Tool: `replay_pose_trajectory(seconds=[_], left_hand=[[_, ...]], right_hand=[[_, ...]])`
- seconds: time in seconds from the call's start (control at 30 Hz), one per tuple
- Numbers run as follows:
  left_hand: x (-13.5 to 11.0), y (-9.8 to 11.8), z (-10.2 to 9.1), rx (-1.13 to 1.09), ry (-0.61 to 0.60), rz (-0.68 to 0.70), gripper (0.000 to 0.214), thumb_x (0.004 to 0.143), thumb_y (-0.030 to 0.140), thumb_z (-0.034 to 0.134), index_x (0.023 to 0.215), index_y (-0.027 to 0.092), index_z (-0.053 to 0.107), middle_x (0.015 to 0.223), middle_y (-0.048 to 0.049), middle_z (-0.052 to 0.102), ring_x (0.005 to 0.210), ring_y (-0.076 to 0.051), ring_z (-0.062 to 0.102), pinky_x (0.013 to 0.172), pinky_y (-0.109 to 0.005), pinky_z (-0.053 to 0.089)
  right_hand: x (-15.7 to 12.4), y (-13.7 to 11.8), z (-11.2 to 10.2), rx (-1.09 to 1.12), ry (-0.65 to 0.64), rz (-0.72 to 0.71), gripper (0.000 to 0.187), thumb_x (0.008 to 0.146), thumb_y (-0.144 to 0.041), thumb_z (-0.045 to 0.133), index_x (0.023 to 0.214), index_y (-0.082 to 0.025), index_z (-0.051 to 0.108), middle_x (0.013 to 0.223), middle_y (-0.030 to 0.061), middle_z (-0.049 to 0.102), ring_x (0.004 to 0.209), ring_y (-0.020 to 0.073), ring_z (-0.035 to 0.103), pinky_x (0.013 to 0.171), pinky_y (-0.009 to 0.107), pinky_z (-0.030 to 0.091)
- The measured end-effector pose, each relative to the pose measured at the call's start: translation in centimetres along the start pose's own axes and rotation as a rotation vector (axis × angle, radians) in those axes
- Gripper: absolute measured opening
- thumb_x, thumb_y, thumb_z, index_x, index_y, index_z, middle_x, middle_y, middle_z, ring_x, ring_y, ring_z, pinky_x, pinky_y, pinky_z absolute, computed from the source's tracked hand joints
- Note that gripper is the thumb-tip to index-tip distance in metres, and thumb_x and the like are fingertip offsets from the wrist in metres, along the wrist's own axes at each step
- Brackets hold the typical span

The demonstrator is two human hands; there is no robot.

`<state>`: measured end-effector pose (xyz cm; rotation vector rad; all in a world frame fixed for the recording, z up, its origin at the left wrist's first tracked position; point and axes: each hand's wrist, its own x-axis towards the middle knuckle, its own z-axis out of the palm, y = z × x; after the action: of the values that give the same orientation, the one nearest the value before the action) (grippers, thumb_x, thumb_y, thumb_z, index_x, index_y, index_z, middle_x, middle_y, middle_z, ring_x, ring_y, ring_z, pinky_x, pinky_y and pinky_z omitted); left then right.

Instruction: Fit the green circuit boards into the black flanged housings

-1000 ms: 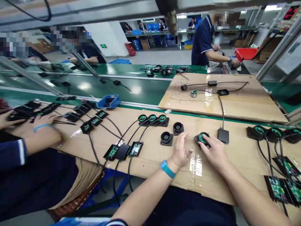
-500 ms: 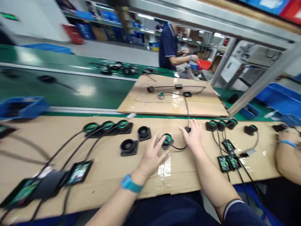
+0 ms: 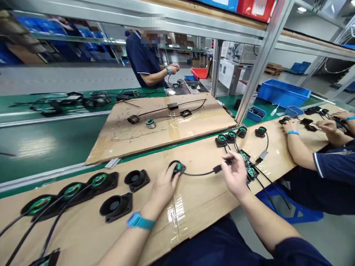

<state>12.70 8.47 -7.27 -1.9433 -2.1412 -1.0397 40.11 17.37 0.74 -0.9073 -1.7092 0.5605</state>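
One black round flanged housing with a green ring inside sits on the brown cardboard bench cover; the left hand closes on its near side, apparently pinching it between thumb and bent fingers. A thin black cable joins it to a small black box beside the right hand. That hand is raised with its fingers loosely curled; whether it pinches the box, I cannot tell. The step in hand seems to be positioning this wired unit; shifting it would call for moving both ends together, keeping the cable slack.

Two hollow black square-flanged housings lie to the left, with no green ring visible inside. Among the containers, a small blue plastic tray holds dark parts, while the contents of the large blue plastic bin behind it cannot be made out. The red bin overhead hides its inside.
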Motion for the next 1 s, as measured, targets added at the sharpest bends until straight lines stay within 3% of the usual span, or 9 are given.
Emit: replay_pose_trajectory(seconds=[0.1,0.23,0.33,0.47,0.6,0.67,0.83,0.93,1.0], left_hand=[[4.1,2.1,2.7,-0.177,-0.013,-0.011,0.039,0.097,0.028,0.053,0.134,0.018,0.057,0.132,-0.0152,0.064,0.123,-0.029,0.061,0.108,-0.051,0.051],[8.4,4.9,5.5,-0.340,-0.035,-0.009,0.049,0.090,0.009,0.051,0.138,0.016,0.056,0.139,-0.0164,0.061,0.130,-0.027,0.058,0.114,-0.050,0.048],[7.6,5.8,5.0,-0.336,-0.033,0.014,0.057,0.088,0.011,0.054,0.144,0.017,0.051,0.144,-0.0170,0.057,0.136,-0.027,0.053,0.116,-0.050,0.046],[3.3,4.9,0.9,-0.078,0.126,-0.095,0.049,0.090,0.021,0.060,0.139,0.018,0.055,0.149,-0.0197,0.050,0.145,-0.035,0.041,0.117,-0.062,0.037],[0.5,2.1,-3.3,0.215,0.324,-0.318,0.052,0.088,0.021,0.062,0.139,0.012,0.053,0.161,-0.0263,0.030,0.154,-0.046,0.015,0.117,-0.073,0.024],[0.1,0.5,-4.2,0.269,0.319,-0.399,0.055,0.087,0.016,0.059,0.140,0.007,0.050,0.160,-0.0302,0.030,0.153,-0.048,0.017,0.116,-0.073,0.026],[-0.3,-1.2,-3.5,0.243,0.226,-0.344,0.051,0.086,0.001,0.043,0.135,0.012,0.055,0.138,-0.0231,0.056,0.140,-0.038,0.046,0.115,-0.062,0.039],[-0.4,-0.8,-2.8,0.146,0.251,-0.254,0.055,0.088,0.002,0.042,0.140,0.018,0.051,0.141,-0.0188,0.055,0.137,-0.034,0.049,0.113,-0.057,0.045],[-0.5,-0.5,-2.3,0.096,0.295,-0.267,0.058,0.088,0.005,0.047,0.144,0.020,0.046,0.146,-0.0185,0.051,0.139,-0.036,0.046,0.114,-0.059,0.044]], right_hand=[[-3.9,1.6,-4.5,-0.096,-0.025,-0.046,0.026,0.092,-0.024,0.063,0.117,-0.023,0.065,0.118,0.0119,0.069,0.117,0.0277,0.064,0.103,0.052,0.053],[-8.2,4.2,-7.3,-0.247,-0.159,-0.130,0.042,0.091,-0.020,0.063,0.132,-0.028,0.065,0.127,0.0122,0.069,0.118,0.0333,0.067,0.098,0.059,0.057],[-9.3,5.6,-8.5,-0.293,-0.230,-0.278,0.053,0.090,-0.016,0.063,0.138,-0.038,0.062,0.124,0.0067,0.073,0.110,0.0320,0.071,0.092,0.055,0.061],[-7.5,6.8,-9.3,-0.552,-0.175,-0.305,0.054,0.089,-0.017,0.066,0.138,-0.039,0.063,0.116,0.0024,0.077,0.097,0.0288,0.076,0.085,0.046,0.063],[-5.3,7.6,-9.0,-0.732,-0.147,-0.208,0.036,0.093,-0.028,0.060,0.127,-0.025,0.072,0.108,0.0069,0.078,0.097,0.0296,0.076,0.091,0.044,0.060],[-5.0,8.1,-8.9,-0.815,-0.157,-0.110,0.038,0.095,-0.037,0.053,0.120,-0.018,0.075,0.104,0.0124,0.079,0.089,0.0326,0.077,0.082,0.045,0.061],[-4.3,9.8,-10.7,-0.871,-0.414,0.286,0.053,0.086,-0.058,0.049,0.111,-0.020,0.076,0.075,0.0114,0.077,0.062,0.0367,0.073,0.054,0.047,0.057],[-1.5,9.0,-12.1,-0.767,-0.574,0.462,0.054,0.075,-0.066,0.056,0.107,-0.027,0.076,0.057,0.0038,0.070,0.054,0.0345,0.070,0.049,0.045,0.055],[1.4,6.8,-11.5,-0.728,-0.611,0.461,0.055,0.071,-0.069,0.059,0.104,-0.028,0.077,0.055,0.0026,0.068,0.053,0.0320,0.069,0.048,0.042,0.055]])
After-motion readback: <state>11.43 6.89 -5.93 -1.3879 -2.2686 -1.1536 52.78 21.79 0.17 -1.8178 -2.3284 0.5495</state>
